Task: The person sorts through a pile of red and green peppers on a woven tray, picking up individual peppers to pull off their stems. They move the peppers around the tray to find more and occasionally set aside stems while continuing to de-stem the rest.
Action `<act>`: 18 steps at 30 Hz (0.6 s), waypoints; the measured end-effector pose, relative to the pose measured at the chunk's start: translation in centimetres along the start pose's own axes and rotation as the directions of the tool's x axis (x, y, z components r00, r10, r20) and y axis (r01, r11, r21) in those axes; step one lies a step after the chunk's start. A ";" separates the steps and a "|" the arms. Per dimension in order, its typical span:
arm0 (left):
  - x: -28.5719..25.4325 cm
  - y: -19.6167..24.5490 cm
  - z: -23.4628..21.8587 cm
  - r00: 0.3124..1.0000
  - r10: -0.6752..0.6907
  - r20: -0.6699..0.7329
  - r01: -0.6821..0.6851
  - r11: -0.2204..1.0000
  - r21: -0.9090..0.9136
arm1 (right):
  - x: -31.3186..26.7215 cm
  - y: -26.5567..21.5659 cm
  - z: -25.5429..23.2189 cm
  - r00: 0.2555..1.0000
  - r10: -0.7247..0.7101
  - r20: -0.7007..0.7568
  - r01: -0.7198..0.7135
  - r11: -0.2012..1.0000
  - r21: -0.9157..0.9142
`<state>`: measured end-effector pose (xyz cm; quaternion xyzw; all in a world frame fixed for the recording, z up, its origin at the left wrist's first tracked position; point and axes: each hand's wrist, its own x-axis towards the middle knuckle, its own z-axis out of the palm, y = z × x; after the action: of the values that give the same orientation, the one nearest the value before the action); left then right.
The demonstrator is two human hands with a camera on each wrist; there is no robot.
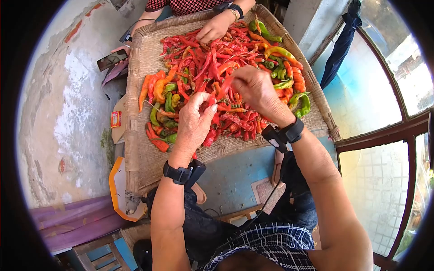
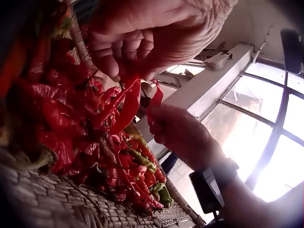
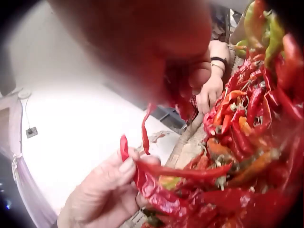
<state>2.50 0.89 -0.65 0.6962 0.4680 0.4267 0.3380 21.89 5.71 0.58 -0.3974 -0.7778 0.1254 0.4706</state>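
Red peppers [image 1: 199,67] lie heaped on a woven tray [image 1: 140,167], with green and orange ones around them. Above the heap, my left hand [image 1: 192,122] pinches red peppers between thumb and fingers; the right wrist view shows a long red pepper [image 3: 190,172] at its fingertips. My right hand [image 1: 260,92] is just to the right, its fingers curled round a red pepper [image 1: 225,86]. In the left wrist view, red peppers [image 2: 128,109] hang below my left hand [image 2: 156,38], and my right hand [image 2: 183,135] holds a red tip beyond them.
Across the tray, another person's hand [image 1: 217,28] touches the peppers; their other hand holds a phone [image 1: 112,59]. A small red box [image 1: 116,119] stands left of the tray. A windowed wall [image 1: 370,90] runs along the right, with a dark folded umbrella [image 1: 339,49] hanging there.
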 end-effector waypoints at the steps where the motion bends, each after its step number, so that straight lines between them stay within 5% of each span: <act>1: 0.0 -0.4 0.0 0.998 0.017 -0.065 -0.014 0.999 0.038 | 0.1 0.6 -0.6 0.986 0.144 0.079 -0.143 0.989 -0.024; 2: 0.0 -0.6 -0.2 0.997 0.020 -0.069 -0.017 0.999 0.038 | 0.0 1.4 -1.4 0.945 0.287 0.154 -0.281 0.958 -0.059; 3: 0.1 -0.4 -0.5 0.994 -0.054 -0.095 0.052 0.998 -0.024 | 0.3 1.5 -2.7 0.848 0.359 0.389 -0.406 0.913 0.043; 4: 0.0 -0.4 -0.7 0.985 -0.132 -0.114 0.122 0.989 -0.088 | 0.6 1.2 -3.8 0.679 0.419 0.603 -0.519 0.855 -0.010; 7: 0.0 -0.4 -1.0 0.979 -0.146 -0.143 0.125 0.981 -0.149 | 0.9 2.3 -4.0 0.619 0.374 0.691 -0.465 0.883 -0.062; 9: 0.0 -0.1 -1.2 0.976 -0.172 -0.137 0.145 0.971 -0.188 | 1.0 2.3 -3.3 0.798 0.505 0.329 -0.601 0.700 0.385; 10: -0.1 0.1 -1.3 0.975 -0.173 -0.137 0.146 0.971 -0.187 | 1.2 2.2 -2.8 0.798 0.505 0.330 -0.602 0.699 0.386; 12: -0.1 0.5 -1.3 0.972 -0.192 -0.132 0.147 0.945 -0.291 | 1.6 2.2 -1.7 0.915 0.367 -0.166 -0.268 0.862 0.430; 13: 0.0 0.6 -1.3 0.973 -0.191 -0.133 0.145 0.945 -0.291 | 1.4 2.1 -1.8 0.955 0.289 -0.068 -0.271 0.943 0.195; 14: 0.0 0.6 -1.3 0.977 -0.180 -0.114 0.135 0.936 -0.324 | 0.7 1.8 -1.4 0.954 0.291 -0.068 -0.273 0.942 0.194; 16: -0.1 0.8 -1.1 0.981 -0.172 -0.090 0.129 0.924 -0.361 | -0.2 0.2 -0.3 0.944 -0.040 0.328 -0.018 0.985 0.172; 18: 0.0 1.1 -1.0 0.991 -0.129 -0.038 0.104 0.913 -0.395 | -0.7 -0.1 0.8 0.944 -0.109 0.310 0.052 0.981 0.187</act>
<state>1.96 0.57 0.75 0.5715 0.4242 0.5127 0.4803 21.36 5.30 -0.20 -0.2965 -0.8451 0.2368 0.3765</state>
